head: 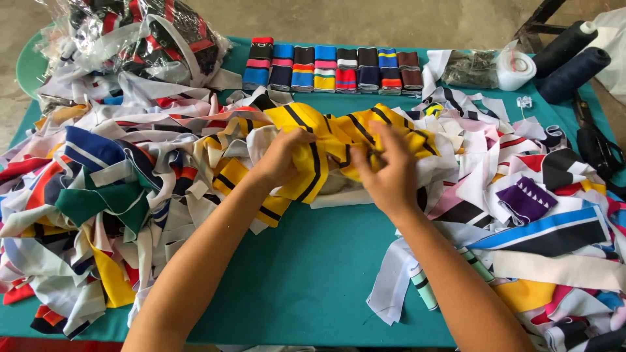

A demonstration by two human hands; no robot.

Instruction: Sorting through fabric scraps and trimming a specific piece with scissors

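A teal cloth-covered work table (313,280) stretches across the view, its bare middle serving as the one patch of working room between two sprawling heaps. On the person's left, a deep mound of mixed fabric offcuts (85,195) in white, red, green and navy spills to the table edge; on the right, a second spread of striped and patterned scraps (541,215) fans outward. At the far left corner, a crinkled clear plastic bag stuffed with more cloth pieces (143,36) sits out of the way. Along the far edge, a neat row of folded striped knit bands (332,68) stands sorted by colour, apparently kept apart from the loose scraps. Two dark thread cones (570,55) lie tipped at the far right, beside a roll of white tape (515,68) and black-handled scissors (596,146), all within reach.

At centre, a bunch of yellow fabric strips with black stripes (326,140) rests on top of the heaps, just beyond the bare teal patch. The left hand (283,156) is closed round the strips' near end, bunching them together. The right hand (388,169) lies over the bundle with fingers spread and curled into the folds, seemingly to gather or straighten them; motion blur hides how firmly it grips.
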